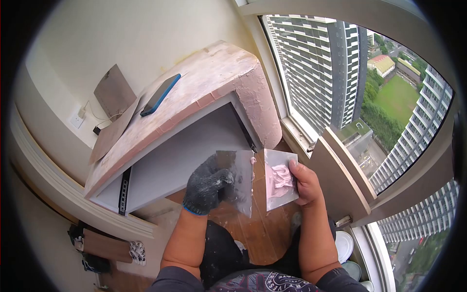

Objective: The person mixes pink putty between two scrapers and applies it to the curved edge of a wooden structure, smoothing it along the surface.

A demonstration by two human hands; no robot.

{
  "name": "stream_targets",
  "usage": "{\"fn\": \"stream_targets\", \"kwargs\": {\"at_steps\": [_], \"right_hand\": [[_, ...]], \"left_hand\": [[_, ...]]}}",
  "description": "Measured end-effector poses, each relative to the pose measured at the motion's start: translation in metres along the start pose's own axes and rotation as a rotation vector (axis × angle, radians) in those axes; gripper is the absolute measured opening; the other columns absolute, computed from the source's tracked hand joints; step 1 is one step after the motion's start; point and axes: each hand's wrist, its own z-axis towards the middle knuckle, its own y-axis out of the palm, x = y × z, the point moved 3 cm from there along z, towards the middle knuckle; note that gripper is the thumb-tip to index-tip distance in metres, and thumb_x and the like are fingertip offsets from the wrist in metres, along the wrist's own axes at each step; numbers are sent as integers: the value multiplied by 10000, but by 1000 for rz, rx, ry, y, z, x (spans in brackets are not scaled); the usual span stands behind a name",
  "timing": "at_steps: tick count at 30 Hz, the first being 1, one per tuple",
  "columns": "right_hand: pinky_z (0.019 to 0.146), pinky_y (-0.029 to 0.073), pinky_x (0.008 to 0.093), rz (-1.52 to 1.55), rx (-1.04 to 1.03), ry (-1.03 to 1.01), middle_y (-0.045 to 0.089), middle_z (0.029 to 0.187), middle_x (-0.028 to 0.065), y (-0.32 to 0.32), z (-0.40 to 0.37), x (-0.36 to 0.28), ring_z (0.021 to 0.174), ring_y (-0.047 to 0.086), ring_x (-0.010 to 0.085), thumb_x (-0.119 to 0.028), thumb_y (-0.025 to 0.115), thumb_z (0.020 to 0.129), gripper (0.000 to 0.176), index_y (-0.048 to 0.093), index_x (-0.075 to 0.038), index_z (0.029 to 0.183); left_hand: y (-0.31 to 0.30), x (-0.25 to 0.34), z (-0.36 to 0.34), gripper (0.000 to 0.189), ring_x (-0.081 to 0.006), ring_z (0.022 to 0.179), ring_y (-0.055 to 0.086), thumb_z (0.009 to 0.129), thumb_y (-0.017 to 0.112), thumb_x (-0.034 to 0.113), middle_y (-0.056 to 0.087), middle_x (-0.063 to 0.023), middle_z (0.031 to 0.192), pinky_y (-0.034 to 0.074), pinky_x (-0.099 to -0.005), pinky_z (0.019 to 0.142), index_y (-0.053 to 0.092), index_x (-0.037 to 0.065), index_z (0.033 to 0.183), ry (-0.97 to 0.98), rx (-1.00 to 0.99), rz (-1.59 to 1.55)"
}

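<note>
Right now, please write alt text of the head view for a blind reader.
A gloved left hand holds a metal scraper and a bare right hand holds a second scraper with pink putty. Behind them a blue phone lies on a rough plastered ledge beside a window.

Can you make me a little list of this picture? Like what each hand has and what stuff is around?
Left hand: wears a dark glove, grips a wide metal blade
Right hand: bare, holds a metal plate
On the plate: pink putty
Blade and plate: side by side, edges close
Above the hands: plastered ledge with a blue phone lying on top
On the right: window, tall buildings outside
Below: wooden floor
</note>
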Motion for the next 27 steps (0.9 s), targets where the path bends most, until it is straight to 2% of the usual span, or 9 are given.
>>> {"fn": "stream_targets", "kwargs": {"at_steps": [2, 5, 6, 10, 13, 16, 19, 22, 27], "right_hand": [[904, 567, 389, -34, -80, 101, 688, 1164, 168, 0, 0, 11, 1021, 701, 248, -305, 481, 1055, 429, 583, 64, 1248], [902, 567, 380, -4, -112, 33, 692, 1157, 163, 1, 2, 17, 1015, 703, 240, -302, 482, 1055, 432, 579, 71, 1250], [897, 569, 378, -33, -6, -34, 697, 1144, 165, 6, 0, 10, 1010, 705, 238, -309, 478, 1057, 440, 567, 69, 1263], [697, 596, 375, 292, 8, -300, 706, 995, 134, 7, -6, -23, 828, 716, 262, -381, 408, 1071, 443, 583, 0, 1213], [721, 597, 380, 281, -32, -401, 707, 1023, 136, -5, -5, -33, 847, 716, 251, -382, 410, 1072, 446, 573, -4, 1243], [794, 595, 371, 297, -46, -363, 701, 1070, 134, 0, -4, -32, 909, 711, 243, -361, 425, 1071, 436, 566, 4, 1264], [853, 586, 365, 228, -94, -353, 692, 1107, 131, -2, -3, -29, 970, 701, 233, -348, 436, 1070, 433, 563, 13, 1271], [863, 580, 371, 227, -70, -341, 691, 1112, 132, -4, -1, -29, 984, 697, 233, -342, 426, 1072, 431, 569, 18, 1260], [872, 576, 376, 243, -74, -323, 694, 1114, 140, -6, 0, -29, 977, 702, 241, -347, 428, 1069, 437, 574, 23, 1249]], "left_hand": [[-9, -24, -8, 477, -191, 974, 655, 819, 673, 49, 675, -116, 1125, 559, -342, 804, 584, -51, 1277, -59, 39, 128], [-2, -23, -7, 326, -114, 858, 611, 875, 682, 73, 674, -36, 1011, 517, -280, 772, 654, -16, 1186, -62, -56, 375], [0, -11, -8, 329, -156, 856, 639, 806, 719, 64, 698, -83, 1035, 529, -323, 772, 666, -25, 1118, -116, 41, 415], [17, 32, -4, 281, -295, 822, 693, 859, 704, 135, 706, -167, 924, 545, -375, 742, 658, -6, 1098, 608, 63, 1353], [62, 62, 7, 243, -368, 832, 695, 873, 685, 144, 693, -212, 915, 554, -420, 724, 661, 17, 1080, 540, 153, 1341], [80, 63, 40, 224, -379, 804, 690, 884, 658, 150, 685, -220, 897, 556, -449, 713, 648, 17, 1063, 830, 168, 1594], [95, 68, 56, 245, -397, 805, 678, 888, 641, 161, 680, -220, 884, 555, -457, 708, 627, 17, 1087, 829, 112, 1770], [102, 83, 62, 233, -357, 706, 656, 884, 604, 165, 635, -183, 818, 533, -473, 646, 591, 12, 1059, 976, 162, 1842], [116, 128, 70, 254, -404, 765, 659, 885, 627, 168, 659, -224, 849, 534, -490, 701, 597, 4, 1077, 938, 237, 1991]]}}
